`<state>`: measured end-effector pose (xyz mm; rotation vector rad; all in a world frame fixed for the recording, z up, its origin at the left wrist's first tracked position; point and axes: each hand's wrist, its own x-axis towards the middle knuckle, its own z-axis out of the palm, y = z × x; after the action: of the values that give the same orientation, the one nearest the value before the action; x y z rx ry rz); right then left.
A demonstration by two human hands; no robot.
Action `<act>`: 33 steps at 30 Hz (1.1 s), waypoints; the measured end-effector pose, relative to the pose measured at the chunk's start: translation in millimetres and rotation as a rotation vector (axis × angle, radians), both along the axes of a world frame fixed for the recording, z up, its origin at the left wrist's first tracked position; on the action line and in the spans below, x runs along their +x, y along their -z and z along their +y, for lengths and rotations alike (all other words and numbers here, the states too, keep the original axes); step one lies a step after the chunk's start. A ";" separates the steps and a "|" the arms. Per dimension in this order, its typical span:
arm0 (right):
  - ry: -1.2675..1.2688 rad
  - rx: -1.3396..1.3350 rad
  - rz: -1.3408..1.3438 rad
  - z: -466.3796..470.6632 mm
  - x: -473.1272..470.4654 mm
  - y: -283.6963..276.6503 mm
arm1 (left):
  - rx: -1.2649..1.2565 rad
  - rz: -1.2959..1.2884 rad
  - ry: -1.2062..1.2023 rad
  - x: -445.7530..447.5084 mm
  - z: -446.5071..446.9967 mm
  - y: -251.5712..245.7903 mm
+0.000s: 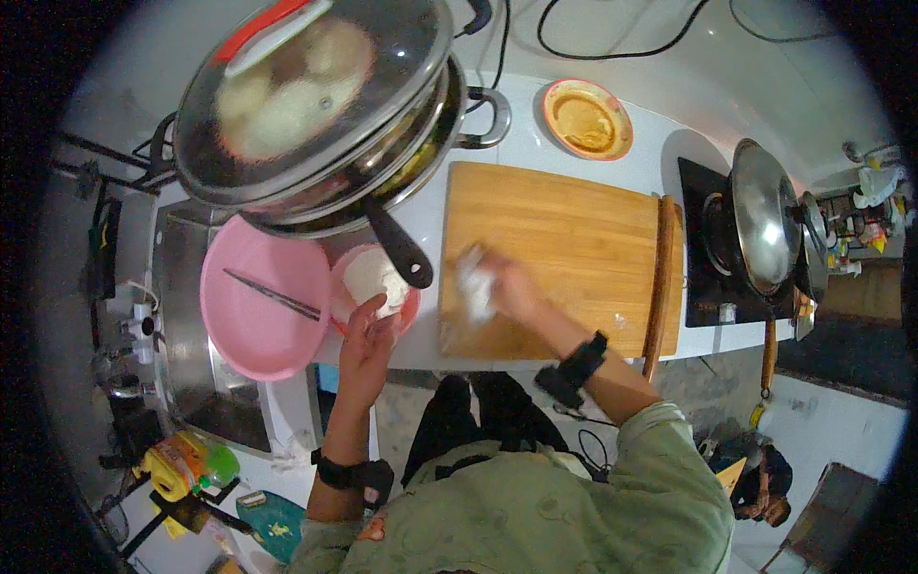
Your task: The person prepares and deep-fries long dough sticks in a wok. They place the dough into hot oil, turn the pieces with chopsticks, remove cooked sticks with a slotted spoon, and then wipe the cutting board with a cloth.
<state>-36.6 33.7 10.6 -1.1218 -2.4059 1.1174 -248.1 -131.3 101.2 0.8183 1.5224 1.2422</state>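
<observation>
My left hand (369,341) is at the near rim of a small pink bowl (411,308), with its fingers bent over the edge. White flour (368,276) fills much of that bowl. Over the left part of a wooden cutting board (566,251), my right hand (510,287) is blurred by motion. A white thing (475,287) is at its fingers, too smeared to name. A wooden rolling pin (661,280) lies along the board's right side. Faint white specks are on the board near the pin.
A lidded steamer pot (315,107) towers at the back left; its pan-like black handle (398,247) juts over the flour bowl. Chopsticks (272,294) lie in a pink basin (237,337). Behind the board sits a stained dish (588,118). A lidded wok (764,215) stands on the cooktop (739,312).
</observation>
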 end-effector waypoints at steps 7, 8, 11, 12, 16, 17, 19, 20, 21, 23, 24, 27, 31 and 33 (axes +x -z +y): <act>0.226 0.593 -0.192 86.0 -29.5 -28.3 | 0.040 -0.097 -0.025 -12.0 -20.8 -0.3; 0.117 0.533 -0.231 75.7 -40.9 -30.1 | 0.050 -0.069 -0.011 -14.0 -23.2 0.1; 0.178 -0.269 0.032 1.9 -49.8 -34.9 | 0.040 -0.032 0.018 -19.6 -28.1 1.1; -0.108 0.008 -0.056 -20.5 -48.7 -36.4 | 0.014 -0.044 0.013 -21.6 -28.9 1.1; -0.269 0.125 0.244 -65.9 -19.4 -36.2 | -0.013 -0.087 0.021 -27.1 -30.9 1.1; -0.191 0.017 0.260 -65.6 -5.0 -36.8 | 0.017 -0.085 0.025 -28.3 -30.7 1.7; 0.161 -0.031 0.222 -35.0 12.0 -30.4 | 0.042 -0.096 0.021 -29.2 -30.1 3.2; 0.315 -0.059 0.128 -23.3 26.3 -30.6 | 0.056 -0.073 0.034 -30.7 -32.0 3.1; 0.395 0.051 0.088 -14.6 33.3 -28.9 | 0.033 -0.065 0.038 -32.4 -34.7 2.7; 0.524 0.019 0.090 -19.4 39.9 -28.1 | 0.008 -0.042 0.047 -33.8 -39.9 2.8; 0.642 -0.252 0.314 -32.6 31.2 -25.5 | 0.009 -0.028 0.052 -34.4 -40.1 3.2; 0.440 -0.455 0.427 -102.2 -11.4 -19.4 | 0.000 -0.067 0.048 -33.1 -43.6 4.8; -0.043 -0.080 0.261 -123.7 -19.1 -28.4 | -0.011 -0.047 0.063 -34.3 -41.4 4.0; -0.009 0.028 0.150 -99.6 -1.5 -34.9 | 0.054 -0.005 0.080 -33.5 -43.0 0.7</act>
<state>-38.1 -65.9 45.5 -0.9830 -2.3060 1.1244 -281.6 -174.4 100.4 0.9016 1.4438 1.2298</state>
